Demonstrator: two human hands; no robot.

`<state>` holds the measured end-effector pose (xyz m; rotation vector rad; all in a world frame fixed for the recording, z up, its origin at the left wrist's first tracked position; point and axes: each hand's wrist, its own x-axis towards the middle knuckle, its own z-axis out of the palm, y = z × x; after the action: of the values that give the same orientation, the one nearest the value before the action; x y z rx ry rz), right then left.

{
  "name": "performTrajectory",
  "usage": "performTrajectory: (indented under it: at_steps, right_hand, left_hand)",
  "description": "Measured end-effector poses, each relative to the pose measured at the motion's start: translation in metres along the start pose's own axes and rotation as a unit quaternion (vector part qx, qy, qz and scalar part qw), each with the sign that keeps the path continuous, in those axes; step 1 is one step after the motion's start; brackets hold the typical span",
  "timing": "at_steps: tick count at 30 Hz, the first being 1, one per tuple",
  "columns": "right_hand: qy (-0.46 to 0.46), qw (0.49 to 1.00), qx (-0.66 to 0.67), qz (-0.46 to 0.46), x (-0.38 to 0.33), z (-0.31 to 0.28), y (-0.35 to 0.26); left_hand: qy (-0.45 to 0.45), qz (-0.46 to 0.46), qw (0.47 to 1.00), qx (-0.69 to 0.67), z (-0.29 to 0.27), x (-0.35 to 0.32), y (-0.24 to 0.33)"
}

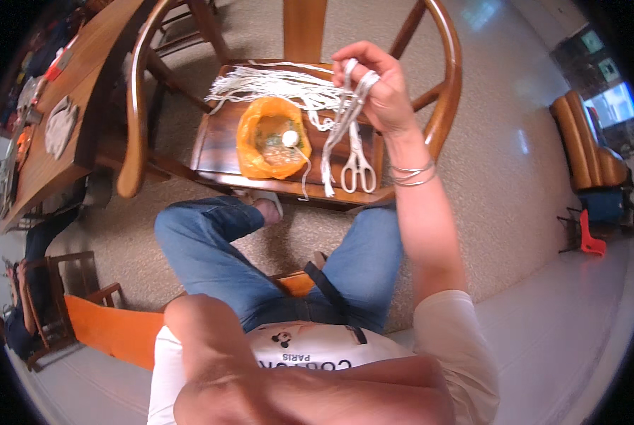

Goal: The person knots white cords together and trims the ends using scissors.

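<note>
The cords (274, 85) are white, and so is the bunch looped around the right hand (377, 88). The plastic bag (271, 138) is bright orange, with a small white ball (289, 138) on it. The scissors (358, 166) are shiny silver. The chair (221, 152) is dark reddish-brown wood. The bangles (412, 173) on the wrist are silver. The jeans (218, 248) are blue. The shirt (310, 350) is white with black print. The carpet (494, 177) is speckled beige. The stool (592, 241) far off is red.
</note>
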<state>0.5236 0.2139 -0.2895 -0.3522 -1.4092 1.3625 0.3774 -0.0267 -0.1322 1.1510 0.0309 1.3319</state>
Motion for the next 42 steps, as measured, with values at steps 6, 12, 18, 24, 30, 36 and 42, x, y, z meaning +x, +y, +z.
performTrajectory:
  at_steps: [6, 12, 18, 24, 30, 36, 42]
  right_hand:
    - [0.008, 1.000, 0.001, 0.006, 0.004, 0.012, -0.002]
    - [0.040, 0.999, -0.002, 0.006, -0.004, -0.005, -0.003]
    - [0.011, 1.000, 0.019, 0.010, 0.003, 0.006, -0.004]
    - [0.019, 1.000, 0.023, 0.010, 0.001, 0.005, -0.004]
    - [0.027, 0.999, 0.024, 0.009, -0.002, 0.000, -0.005]
    - [0.017, 0.999, 0.029, 0.008, 0.000, 0.002, -0.006]
    - [0.013, 0.999, 0.031, 0.005, 0.000, 0.002, -0.004]
  left_hand:
    - [-0.090, -0.052, 0.994, 0.038, -0.022, 0.010, -0.008]
    - [-0.173, -0.088, 0.980, 0.036, -0.039, 0.026, -0.024]
    - [-0.191, -0.096, 0.975, 0.062, -0.039, 0.030, -0.017]
    - [-0.214, -0.100, 0.969, 0.067, -0.044, 0.034, -0.019]
    - [-0.234, -0.101, 0.965, 0.066, -0.049, 0.039, -0.021]
    - [-0.241, -0.105, 0.962, 0.077, -0.049, 0.039, -0.019]
    - [-0.248, -0.110, 0.959, 0.076, -0.050, 0.039, -0.017]
